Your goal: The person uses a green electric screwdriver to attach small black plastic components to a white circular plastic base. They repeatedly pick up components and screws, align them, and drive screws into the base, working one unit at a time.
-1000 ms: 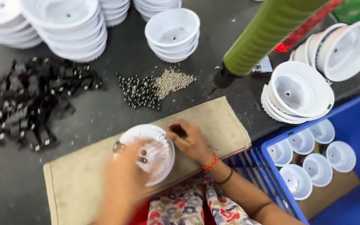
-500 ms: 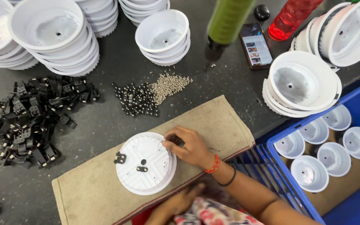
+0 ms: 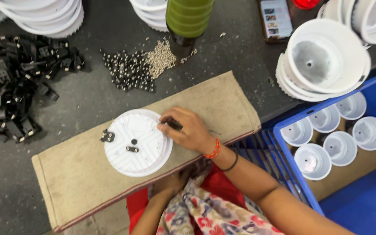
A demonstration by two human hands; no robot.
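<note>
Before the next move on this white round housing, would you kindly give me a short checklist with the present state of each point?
1. White round housing lies flat on the burlap mat: ok.
2. Right hand steadies the housing's right edge, pressing a small dark part: ok.
3. Black metal clip sits at the housing's left edge: ok.
4. Left hand is down at the lap, off the housing: not ok.
5. Pile of screws lies apart beyond the mat: ok.
6. Clip fully seated: cannot tell.
</note>
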